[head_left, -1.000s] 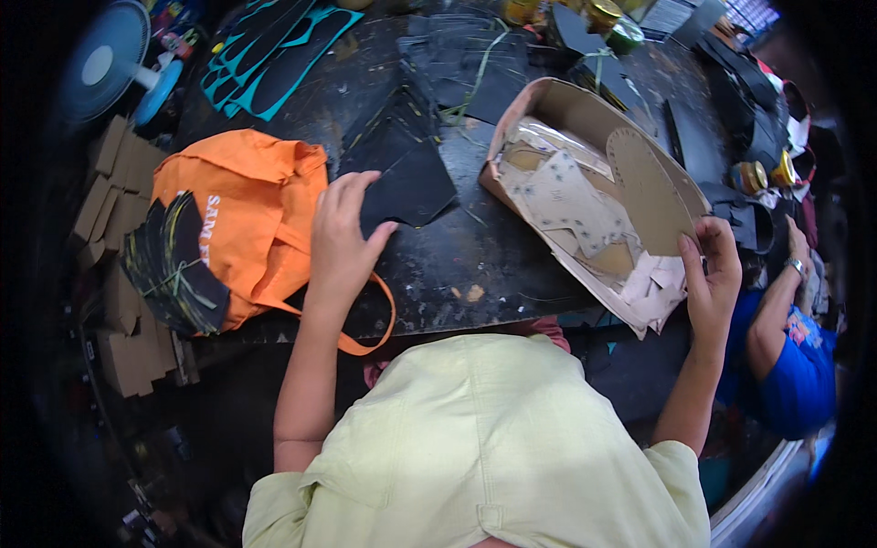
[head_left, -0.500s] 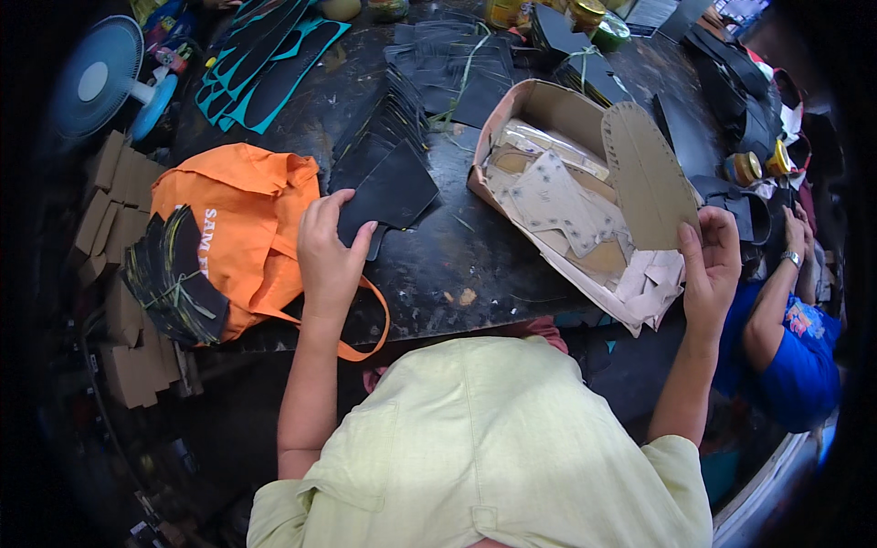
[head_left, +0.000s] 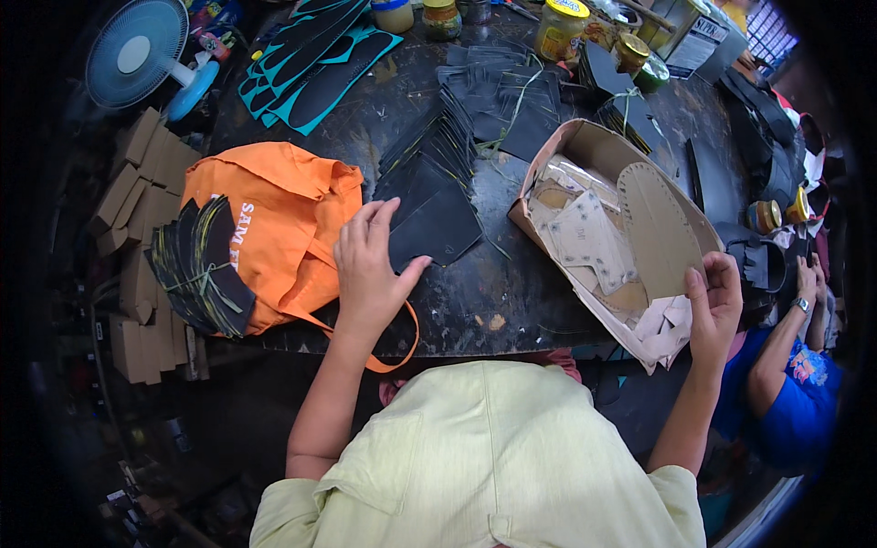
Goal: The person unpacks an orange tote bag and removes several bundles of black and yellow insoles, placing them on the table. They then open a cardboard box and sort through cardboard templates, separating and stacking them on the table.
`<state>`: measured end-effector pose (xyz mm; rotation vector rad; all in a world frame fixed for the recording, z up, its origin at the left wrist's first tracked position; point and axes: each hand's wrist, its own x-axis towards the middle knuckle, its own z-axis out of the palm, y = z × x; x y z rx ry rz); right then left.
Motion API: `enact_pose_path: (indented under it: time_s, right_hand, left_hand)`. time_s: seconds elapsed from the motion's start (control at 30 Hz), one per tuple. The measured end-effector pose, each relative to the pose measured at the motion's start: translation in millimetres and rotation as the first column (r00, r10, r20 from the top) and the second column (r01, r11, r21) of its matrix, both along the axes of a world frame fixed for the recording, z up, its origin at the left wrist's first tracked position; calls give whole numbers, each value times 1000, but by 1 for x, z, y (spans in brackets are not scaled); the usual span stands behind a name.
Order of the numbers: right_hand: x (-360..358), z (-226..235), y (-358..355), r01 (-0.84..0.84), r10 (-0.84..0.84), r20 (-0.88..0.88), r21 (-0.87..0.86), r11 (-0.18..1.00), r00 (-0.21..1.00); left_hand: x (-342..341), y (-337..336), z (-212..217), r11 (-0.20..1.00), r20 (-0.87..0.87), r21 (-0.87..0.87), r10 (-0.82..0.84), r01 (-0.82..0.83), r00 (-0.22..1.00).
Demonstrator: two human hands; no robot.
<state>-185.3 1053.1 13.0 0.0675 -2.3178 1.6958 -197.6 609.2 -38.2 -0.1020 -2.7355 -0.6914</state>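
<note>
My right hand (head_left: 715,301) pinches the lower end of a brown cardboard sole template (head_left: 660,224) edged with small marks, held tilted over an open cardboard box (head_left: 530,217). Inside that box lie a spotted card pattern (head_left: 585,239), other card pieces and clear plastic. My left hand (head_left: 370,265) is open, thumb and fingers apart, at the near left edge of a fanned stack of black cut pieces (head_left: 434,219). Whether its fingertips touch the top piece is hard to tell. Just left of it lies an orange cloth bag (head_left: 292,205), with a tied black bundle (head_left: 203,265) on top.
Black-and-teal sole sheets (head_left: 338,78) lie at the far left, near a blue fan (head_left: 137,55). More black pieces (head_left: 512,96) and several jars (head_left: 559,32) stand farther back. Brown cartons (head_left: 146,274) are stacked left of the table. At right sits another person (head_left: 776,374) in blue.
The whole view has shifted, so things appear farther right. The sole template now sits lower over the box. My left fingers have spread off the top black piece, which lies more squarely on its stack.
</note>
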Motion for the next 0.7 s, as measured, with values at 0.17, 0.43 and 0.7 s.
enact_pose_path:
  time_s: [0.17,0.43,0.7]
  right_hand:
    - [1,5,3,30,-29,-47,28,999,998]
    - [9,10,29,132,-136,-95,-41,990,986]
    - [9,-2,34,93,-93,-86,-6,996,992]
  left_hand:
    - [-10,6,-9,999,-4,-24,-27,27,1000]
    - [-16,0,-13,1000,-5,-18,-13,13,1000]
    - [-14,17,-2,998,-31,6,-60,61,998]
